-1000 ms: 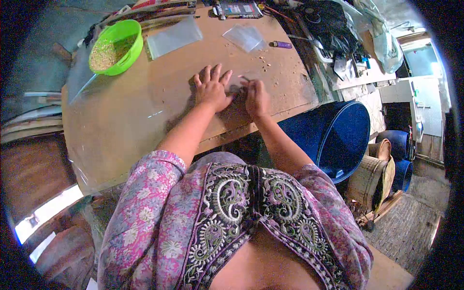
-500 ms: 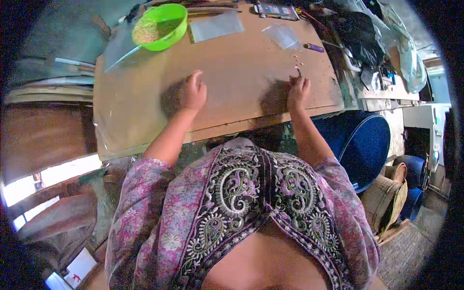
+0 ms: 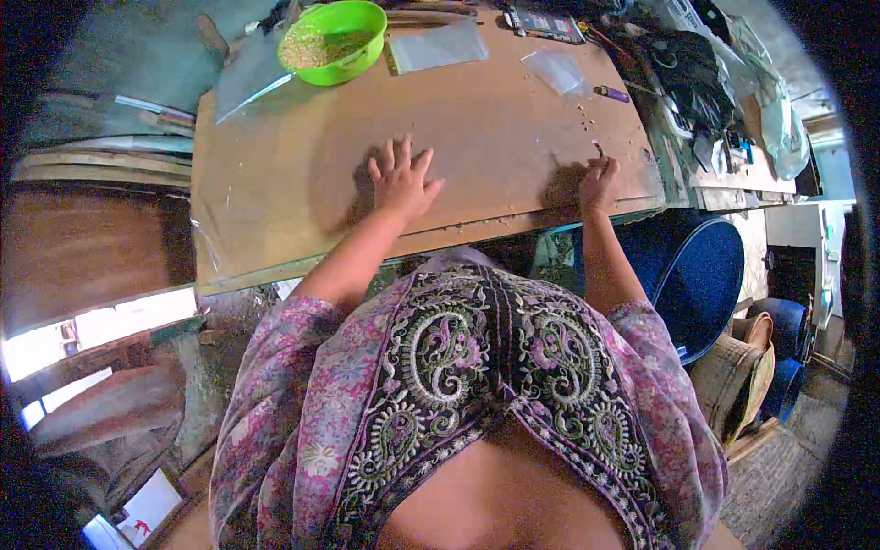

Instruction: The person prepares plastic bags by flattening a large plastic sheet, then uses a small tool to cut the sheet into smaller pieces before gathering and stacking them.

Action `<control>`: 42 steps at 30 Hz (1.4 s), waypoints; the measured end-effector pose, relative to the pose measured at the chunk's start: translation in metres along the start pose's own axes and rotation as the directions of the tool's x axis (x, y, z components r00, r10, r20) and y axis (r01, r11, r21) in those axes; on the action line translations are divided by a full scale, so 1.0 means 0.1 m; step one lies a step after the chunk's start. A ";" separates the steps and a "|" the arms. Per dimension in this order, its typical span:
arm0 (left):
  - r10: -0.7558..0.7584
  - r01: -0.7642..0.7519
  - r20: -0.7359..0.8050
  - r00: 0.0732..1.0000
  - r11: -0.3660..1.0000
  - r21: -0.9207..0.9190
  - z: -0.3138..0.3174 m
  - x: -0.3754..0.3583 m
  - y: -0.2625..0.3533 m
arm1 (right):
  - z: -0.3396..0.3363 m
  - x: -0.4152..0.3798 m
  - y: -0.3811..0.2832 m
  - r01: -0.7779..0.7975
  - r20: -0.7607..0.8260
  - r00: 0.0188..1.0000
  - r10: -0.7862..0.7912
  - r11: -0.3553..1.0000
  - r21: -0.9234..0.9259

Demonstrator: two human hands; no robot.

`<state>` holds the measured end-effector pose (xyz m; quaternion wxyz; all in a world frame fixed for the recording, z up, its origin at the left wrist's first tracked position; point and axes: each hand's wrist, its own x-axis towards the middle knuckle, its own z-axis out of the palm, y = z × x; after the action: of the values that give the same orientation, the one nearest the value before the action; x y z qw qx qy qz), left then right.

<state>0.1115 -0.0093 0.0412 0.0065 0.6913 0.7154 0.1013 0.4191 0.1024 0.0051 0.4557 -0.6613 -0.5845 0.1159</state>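
With its fingers spread, my left hand (image 3: 401, 185) is over the middle of the brown tabletop (image 3: 275, 174), holding nothing. Toward the table's right side, my right hand (image 3: 599, 186) is closed around a small, thin, dark object (image 3: 599, 149) with a pale tip, too small to identify. Several small grains (image 3: 584, 117) lie just beyond that hand, and a purple lighter-like item (image 3: 611, 93) rests farther back. At the back left stands a green bowl (image 3: 344, 70) holding yellowish grains. Clear plastic sheets or bags (image 3: 440, 48) lie beside it, with another clear bag (image 3: 555, 71) to the right.
A dark packet (image 3: 544, 26) lies at the table's back edge. Black bags (image 3: 692, 78) and clutter crowd the right side. Below the table's right edge stands a large blue round container (image 3: 701, 284), with rolled material (image 3: 729, 376) near it. Wooden strips (image 3: 110, 172) are stacked at left.
My left hand has gone from closed to spread and moved rightward over the table. My right hand stays closed, its thin object now more visible. The whole view has shifted slightly.
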 end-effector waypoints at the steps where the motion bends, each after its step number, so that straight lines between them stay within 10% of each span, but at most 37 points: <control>1: 0.001 -0.002 0.097 0.995 1.000 0.016 -0.05 -0.01 -0.05 | 0.02 0.00 0.03 -0.001 0.002 1.000 0.001 1.000 0.000; 13: 0.115 -0.231 0.445 0.888 0.949 0.216 -0.61 -0.07 -1.37 | 0.03 0.03 0.21 0.061 0.010 0.998 -0.060 0.986 -0.155; 22: 0.254 -0.258 0.158 0.954 0.966 0.003 -0.30 -0.31 -1.32 | 0.05 -0.02 0.08 -0.003 -0.069 0.998 -0.013 0.973 -0.230; 42: -0.169 0.172 -0.035 0.985 0.979 0.106 -0.25 -0.50 -1.39 | 0.04 0.00 0.00 -0.025 -0.042 0.999 0.014 0.962 -0.271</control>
<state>-0.0269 -0.0656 0.0379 -0.0318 0.6255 0.7764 0.0700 0.4163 0.1048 0.0028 0.3713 -0.7255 -0.5789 0.0261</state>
